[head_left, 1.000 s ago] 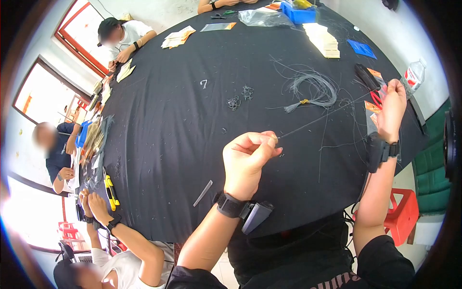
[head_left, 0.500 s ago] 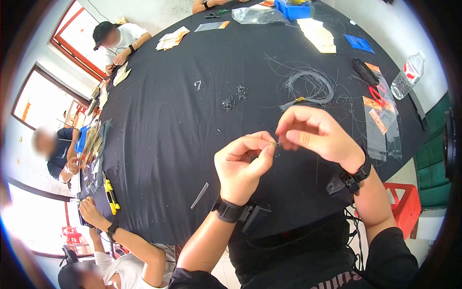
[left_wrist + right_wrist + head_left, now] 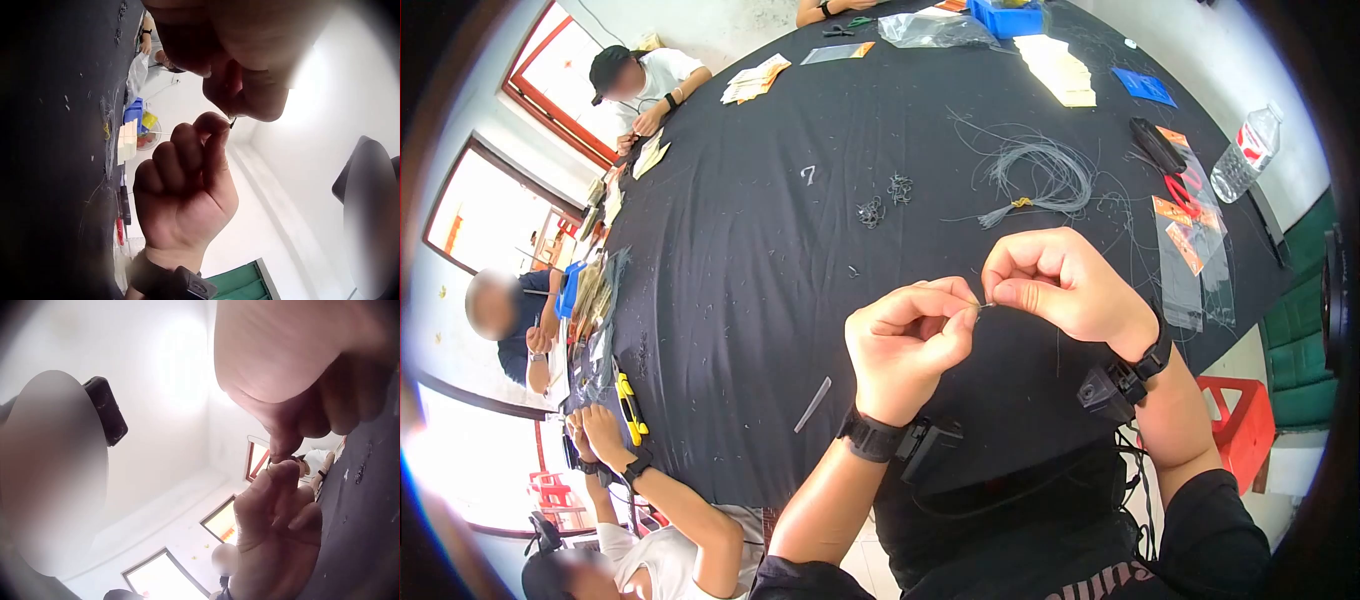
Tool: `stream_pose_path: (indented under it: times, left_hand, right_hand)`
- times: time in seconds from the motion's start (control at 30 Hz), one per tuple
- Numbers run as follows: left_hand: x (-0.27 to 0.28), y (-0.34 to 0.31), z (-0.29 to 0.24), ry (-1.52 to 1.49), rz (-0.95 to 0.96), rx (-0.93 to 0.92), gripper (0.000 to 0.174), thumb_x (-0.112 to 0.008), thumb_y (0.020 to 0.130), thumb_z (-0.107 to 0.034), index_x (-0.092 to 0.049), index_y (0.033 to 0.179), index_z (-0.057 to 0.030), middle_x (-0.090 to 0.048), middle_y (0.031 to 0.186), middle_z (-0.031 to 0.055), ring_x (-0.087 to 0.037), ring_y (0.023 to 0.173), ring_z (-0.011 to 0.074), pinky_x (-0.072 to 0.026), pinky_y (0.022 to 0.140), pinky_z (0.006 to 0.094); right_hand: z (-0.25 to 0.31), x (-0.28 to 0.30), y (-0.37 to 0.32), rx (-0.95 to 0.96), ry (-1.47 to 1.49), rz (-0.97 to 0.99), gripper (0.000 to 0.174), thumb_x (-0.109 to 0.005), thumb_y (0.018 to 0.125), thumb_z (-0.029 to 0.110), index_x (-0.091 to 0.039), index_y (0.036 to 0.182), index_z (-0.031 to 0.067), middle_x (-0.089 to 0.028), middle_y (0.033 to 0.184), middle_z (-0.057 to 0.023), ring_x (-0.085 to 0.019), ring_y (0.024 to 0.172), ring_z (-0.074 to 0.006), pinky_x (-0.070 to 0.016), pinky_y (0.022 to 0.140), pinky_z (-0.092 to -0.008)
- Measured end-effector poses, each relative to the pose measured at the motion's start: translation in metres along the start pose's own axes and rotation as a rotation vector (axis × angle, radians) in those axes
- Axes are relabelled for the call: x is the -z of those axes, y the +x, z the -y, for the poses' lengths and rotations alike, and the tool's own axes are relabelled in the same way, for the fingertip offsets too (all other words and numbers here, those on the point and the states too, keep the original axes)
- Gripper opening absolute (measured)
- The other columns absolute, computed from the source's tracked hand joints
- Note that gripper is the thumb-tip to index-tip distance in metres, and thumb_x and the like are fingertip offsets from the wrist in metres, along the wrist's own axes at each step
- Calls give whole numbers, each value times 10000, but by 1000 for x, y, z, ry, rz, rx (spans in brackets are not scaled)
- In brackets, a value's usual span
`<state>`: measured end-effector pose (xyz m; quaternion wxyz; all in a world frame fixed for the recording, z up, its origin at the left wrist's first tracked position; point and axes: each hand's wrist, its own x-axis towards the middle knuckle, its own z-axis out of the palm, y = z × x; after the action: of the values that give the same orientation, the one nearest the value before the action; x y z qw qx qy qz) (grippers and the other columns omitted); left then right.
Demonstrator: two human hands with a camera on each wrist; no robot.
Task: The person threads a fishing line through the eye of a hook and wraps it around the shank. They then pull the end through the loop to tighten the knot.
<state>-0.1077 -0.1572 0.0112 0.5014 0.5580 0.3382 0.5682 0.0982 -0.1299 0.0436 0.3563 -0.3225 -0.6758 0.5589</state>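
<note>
Over the near part of the black-covered table, my left hand (image 3: 910,335) pinches a tiny fish hook (image 3: 232,123) between thumb and forefinger, mostly hidden by the fingertips. My right hand (image 3: 1065,285) meets it from the right, thumb and forefinger pinched on the thin fishing line (image 3: 987,305) at the hook. Fingertips of both hands almost meet in the right wrist view. Beyond them lies a coil of grey fishing line (image 3: 1045,180) bound with a yellow tie. Two small piles of dark hooks (image 3: 870,211) lie left of the coil.
Right of the coil are red-handled pliers (image 3: 1182,195), clear plastic packets (image 3: 1180,290) and a water bottle (image 3: 1245,155). A grey strip (image 3: 812,405) and a yellow cutter (image 3: 630,408) lie to the left. Cream card stacks (image 3: 1055,70) stand at the back. Other people sit around the table.
My right hand has come from the far right, where it held the line stretched out, back to the left hand's fingertips. Its fingers have closed to a pinch. The left hand stayed nearly in place.
</note>
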Motion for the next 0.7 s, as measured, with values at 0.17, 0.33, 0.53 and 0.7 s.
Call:
stream_pose_path:
  times: [0.17,0.33,0.53,0.7]
  left_hand:
    - [1,1,2,-34,24,-20,94,-723,805,77,-695,859,5,-703,941,108,-604,785,87,-481,671,210]
    - [4,6,5,86,83,-104,102,-718,809,86,-692,867,6,-698,960,107,-619,800,104,-491,684,218]
    - [5,9,1,48,112,-116,97,-686,851,40,-689,938,-2,-683,1037,101,-623,921,133,-493,801,262]
    - [7,12,-2,2,164,-17,80,-680,868,6,-679,946,-13,-647,1145,104,-600,1031,156,-474,893,302]
  right_hand:
    - [-1,-1,0,-22,67,-7,103,-645,958,99,-647,928,1,-642,817,14,-544,771,-25,-438,698,-195]
    - [1,5,-2,-7,15,6,86,-679,935,91,-643,905,19,-545,707,74,-426,646,4,-345,590,-187]
    - [-6,0,-1,27,8,-41,80,-693,925,85,-640,894,35,-493,656,92,-373,609,4,-310,564,-195]
    - [-6,-1,-1,58,-47,-57,71,-687,924,69,-634,895,33,-507,654,76,-389,613,-2,-327,570,-199]
